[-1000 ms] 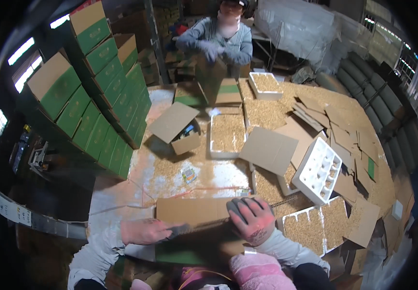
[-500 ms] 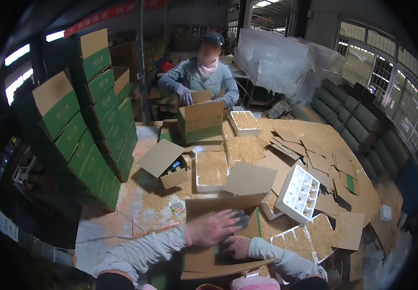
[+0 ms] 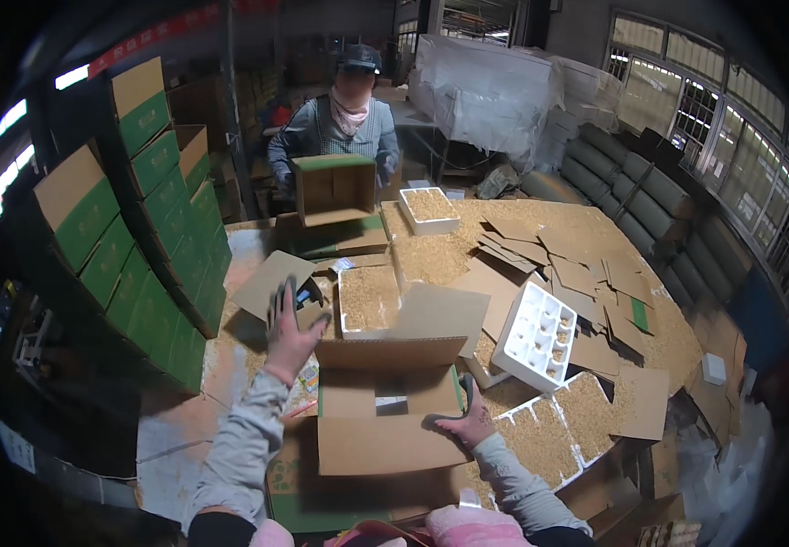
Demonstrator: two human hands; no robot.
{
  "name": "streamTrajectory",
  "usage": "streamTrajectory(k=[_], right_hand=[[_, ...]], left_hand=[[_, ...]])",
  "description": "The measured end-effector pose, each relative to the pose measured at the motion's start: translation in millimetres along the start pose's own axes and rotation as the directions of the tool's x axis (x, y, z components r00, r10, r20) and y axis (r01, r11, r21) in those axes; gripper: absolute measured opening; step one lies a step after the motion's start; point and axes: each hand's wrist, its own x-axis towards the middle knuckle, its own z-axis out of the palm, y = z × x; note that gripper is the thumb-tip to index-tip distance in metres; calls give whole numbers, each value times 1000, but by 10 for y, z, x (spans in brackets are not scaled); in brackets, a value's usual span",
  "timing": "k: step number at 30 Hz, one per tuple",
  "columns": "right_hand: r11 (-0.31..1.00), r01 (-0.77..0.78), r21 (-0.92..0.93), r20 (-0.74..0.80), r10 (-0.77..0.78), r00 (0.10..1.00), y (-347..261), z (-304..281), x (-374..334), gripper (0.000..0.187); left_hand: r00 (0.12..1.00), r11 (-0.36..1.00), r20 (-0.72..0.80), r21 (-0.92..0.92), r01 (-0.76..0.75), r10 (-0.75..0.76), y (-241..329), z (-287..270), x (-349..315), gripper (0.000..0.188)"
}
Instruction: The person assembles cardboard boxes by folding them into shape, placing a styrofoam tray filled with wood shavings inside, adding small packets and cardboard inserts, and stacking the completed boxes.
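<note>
At the near side of the surface (image 3: 171,424), the open carton (image 3: 394,447) lay between my two hands, its mouth facing up, with its far flap standing up and its near flap sloping toward me. My left hand (image 3: 292,345) was just beside the carton's far left corner, its fingers spread wide and pointing away from me, the thumb out toward the far flap; they had hold of nothing, and I could not tell whether the thumb touched the board. My right hand (image 3: 469,421) was at the carton's right edge, the thumb across the end of the near flap and the fingers upright along the right side. I could not tell whether they gripped the board or only rested against it.

My left forearm stretched up along the carton's left side, almost straight, while my right came in slantwise from its lower right. Under the carton lay a green-and-brown box (image 3: 349,521). Beyond its far flap were a foam tray of loose tan filler (image 3: 371,296) and, left of that, a small box (image 3: 271,278) with its lid board up. To the carton's right stood a tilted white compartment tray (image 3: 537,337). Farther beyond the carton, a co-worker (image 3: 353,128) stood behind another box (image 3: 335,164).
</note>
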Motion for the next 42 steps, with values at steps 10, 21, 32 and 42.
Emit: streamTrajectory(k=[10, 21, 32, 42], right_hand=[[235, -293, 927, 246, 212, 946, -99, -372, -233, 31], [813, -520, -261, -817, 102, 568, 373, -805, -1297, 54], [711, -493, 502, -767, 630, 127, 1485, -958, -1775, 65], [632, -413, 655, -177, 661, 730, -874, -1277, -984, 45]], left_hand=[[948, 575, 296, 758, -309, 118, 414, 1065, -1986, 53], [904, 601, -424, 711, 366, -49, 104, 756, -1384, 38], [867, 706, -467, 554, 441, -175, 179, 928, -1409, 39], [927, 438, -370, 825, 357, -58, 121, 1210, -1294, 50]])
